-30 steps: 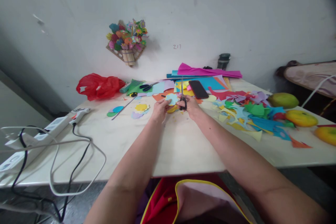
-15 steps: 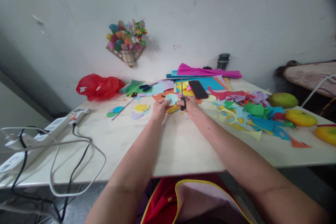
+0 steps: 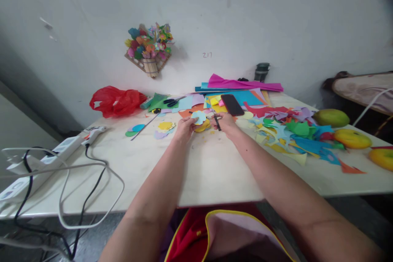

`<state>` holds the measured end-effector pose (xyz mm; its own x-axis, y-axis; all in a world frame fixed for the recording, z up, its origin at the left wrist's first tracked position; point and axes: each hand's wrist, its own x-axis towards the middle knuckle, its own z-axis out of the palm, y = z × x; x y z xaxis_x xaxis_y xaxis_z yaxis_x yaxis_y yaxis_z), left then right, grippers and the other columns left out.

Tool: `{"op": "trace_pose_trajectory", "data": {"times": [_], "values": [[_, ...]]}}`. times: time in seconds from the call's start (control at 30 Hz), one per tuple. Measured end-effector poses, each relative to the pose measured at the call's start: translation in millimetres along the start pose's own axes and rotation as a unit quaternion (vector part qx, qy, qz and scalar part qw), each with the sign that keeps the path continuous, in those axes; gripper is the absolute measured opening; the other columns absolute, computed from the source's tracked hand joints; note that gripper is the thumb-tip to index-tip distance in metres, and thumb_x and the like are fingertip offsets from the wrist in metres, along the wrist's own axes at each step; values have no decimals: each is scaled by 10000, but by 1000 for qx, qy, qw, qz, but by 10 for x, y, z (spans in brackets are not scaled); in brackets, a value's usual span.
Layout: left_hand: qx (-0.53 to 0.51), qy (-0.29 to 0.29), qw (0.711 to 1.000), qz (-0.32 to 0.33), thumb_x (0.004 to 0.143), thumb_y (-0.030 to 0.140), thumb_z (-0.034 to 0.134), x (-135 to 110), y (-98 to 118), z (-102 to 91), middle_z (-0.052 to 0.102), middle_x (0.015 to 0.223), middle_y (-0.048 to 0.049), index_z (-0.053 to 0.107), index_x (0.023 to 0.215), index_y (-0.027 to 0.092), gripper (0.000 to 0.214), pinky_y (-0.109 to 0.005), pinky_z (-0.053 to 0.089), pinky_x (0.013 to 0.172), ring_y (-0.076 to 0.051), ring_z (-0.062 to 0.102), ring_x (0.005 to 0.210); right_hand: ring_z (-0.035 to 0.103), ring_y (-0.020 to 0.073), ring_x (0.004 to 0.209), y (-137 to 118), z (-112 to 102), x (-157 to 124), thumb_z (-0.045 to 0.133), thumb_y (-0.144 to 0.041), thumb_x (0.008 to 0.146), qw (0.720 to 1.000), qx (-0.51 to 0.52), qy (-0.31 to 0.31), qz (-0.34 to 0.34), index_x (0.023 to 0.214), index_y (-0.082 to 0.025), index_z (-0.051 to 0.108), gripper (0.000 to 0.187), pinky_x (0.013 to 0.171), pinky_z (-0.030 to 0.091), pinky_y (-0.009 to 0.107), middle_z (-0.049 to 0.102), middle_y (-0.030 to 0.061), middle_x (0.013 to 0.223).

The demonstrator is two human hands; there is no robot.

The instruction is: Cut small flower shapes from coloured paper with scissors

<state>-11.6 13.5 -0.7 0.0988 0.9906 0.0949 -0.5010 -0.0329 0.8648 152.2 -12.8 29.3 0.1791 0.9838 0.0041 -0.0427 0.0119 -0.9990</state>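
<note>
My left hand (image 3: 185, 127) pinches a small round light-blue paper cutout (image 3: 199, 117) and holds it up over the white table (image 3: 196, 168). My right hand (image 3: 225, 123) grips a pair of black-handled scissors (image 3: 215, 118), whose blades lean toward the cutout's right edge. Under the two hands lies a yellow paper piece (image 3: 202, 126). A yellow scalloped cutout (image 3: 166, 125) and pale scraps lie just left of my left hand.
A black phone (image 3: 232, 104) rests on stacked coloured sheets (image 3: 236, 90) behind my hands. Several paper scraps (image 3: 291, 131) and three mangoes (image 3: 351, 138) fill the right side. A red plastic bag (image 3: 114, 100), a second pair of scissors (image 3: 172, 101), a glue gun (image 3: 92, 132) and a power strip (image 3: 37, 163) sit left.
The scissors have tipped from pointing straight up to leaning left against the blue cutout. Both hands have dropped slightly; the left has turned the cutout a little.
</note>
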Motion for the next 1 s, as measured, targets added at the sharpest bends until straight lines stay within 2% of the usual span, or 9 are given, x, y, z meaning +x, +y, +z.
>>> {"op": "trace_pose_trajectory", "data": {"times": [0.23, 0.33, 0.4, 0.53, 0.67, 0.77, 1.0], "values": [[18, -9, 1000, -23, 551, 135, 803, -38, 43, 11, 724, 698, -113, 672, 654, 109, 168, -422, 598, 796, -298, 728, 818, 536, 119, 442, -20, -79, 45, 796, -108, 503, 1000, 2, -19, -18, 753, -189, 624, 314, 386, 318, 198, 575, -41, 512], [41, -28, 998, -24, 536, 141, 807, -46, 45, 17, 727, 716, -115, 686, 662, 105, 178, -399, 595, 741, -270, 717, 746, 552, 125, 463, -18, -115, 65, 830, -212, 515, 998, 25, -47, -24, 797, -192, 621, 352, 369, 234, 190, 599, -21, 546], [61, -52, 996, -29, 531, 148, 803, -49, 43, 15, 727, 717, -117, 695, 660, 104, 173, -373, 586, 696, -243, 700, 682, 566, 130, 487, -8, -141, 77, 845, -270, 510, 996, 38, -73, -35, 817, -193, 623, 387, 373, 223, 192, 620, -11, 574], [99, -100, 989, -52, 524, 160, 790, -67, 46, 18, 700, 633, -99, 701, 625, 108, 145, -314, 547, 608, -191, 650, 563, 553, 121, 504, 9, -168, 74, 860, -309, 478, 989, 33, -135, -48, 839, -182, 637, 444, 396, 236, 189, 604, -30, 559], [114, -126, 983, -69, 524, 146, 784, -90, 35, 34, 682, 598, -80, 682, 584, 119, 121, -306, 527, 615, -175, 632, 534, 522, 97, 510, 16, -154, 54, 861, -245, 428, 984, 25, -169, -43, 784, -181, 629, 430, 463, 350, 200, 581, -65, 566], [117, -132, 981, -75, 523, 143, 781, -95, 16, 40, 674, 586, -74, 669, 562, 123, 120, -311, 523, 621, -171, 624, 526, 525, 97, 521, 32, -137, 59, 845, -202, 418, 984, 26, -171, -48, 781, -184, 624, 425, 507, 392, 214, 576, -76, 568], [120, -115, 984, -70, 498, 153, 758, -95, 17, 50, 669, 582, -65, 681, 582, 113, 120, -285, 511, 585, -159, 614, 526, 521, 99, 525, 38, -83, 55, 811, -188, 442, 987, 24, -150, -52, 788, -181, 617, 396, 535, 404, 226, 564, -77, 548]]}}
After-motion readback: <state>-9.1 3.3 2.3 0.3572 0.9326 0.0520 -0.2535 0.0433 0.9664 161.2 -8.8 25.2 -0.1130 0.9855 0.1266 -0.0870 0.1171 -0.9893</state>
